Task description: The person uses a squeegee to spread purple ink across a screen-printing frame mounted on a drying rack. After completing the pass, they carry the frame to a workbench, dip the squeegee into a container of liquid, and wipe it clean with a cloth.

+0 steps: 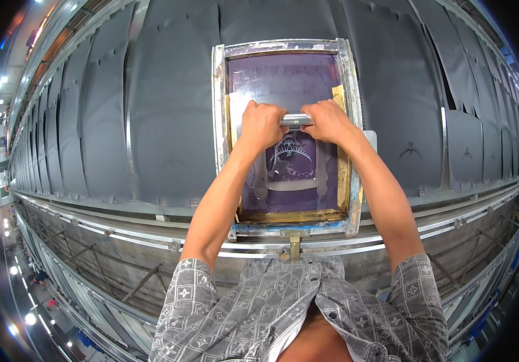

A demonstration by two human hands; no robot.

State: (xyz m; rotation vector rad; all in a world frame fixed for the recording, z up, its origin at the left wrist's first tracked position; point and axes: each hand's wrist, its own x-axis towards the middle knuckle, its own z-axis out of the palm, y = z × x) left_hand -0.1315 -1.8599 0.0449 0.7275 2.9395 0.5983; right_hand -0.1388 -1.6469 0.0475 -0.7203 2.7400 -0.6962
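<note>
My left hand (261,123) and my right hand (329,122) grip the two ends of a metal squeegee (297,119), held crosswise over the upper middle of a purple printing screen (280,78). Below it the screen shows a pale arched emblem (289,160) with smears around it. The screen sits in a silver aluminium frame (353,205) with yellow-stained inner edges and blue stains along the near side. The squeegee's blade is mostly hidden, so I cannot tell whether it touches the mesh.
A long table carries dark grey panels (175,108) side by side to both sides; some on the right (410,169) bear printed emblems. A metal rail (139,238) runs along the near edge, with a brass bracket (295,247) under the frame. Scaffold-like bars lie below, with lit aisles at far left.
</note>
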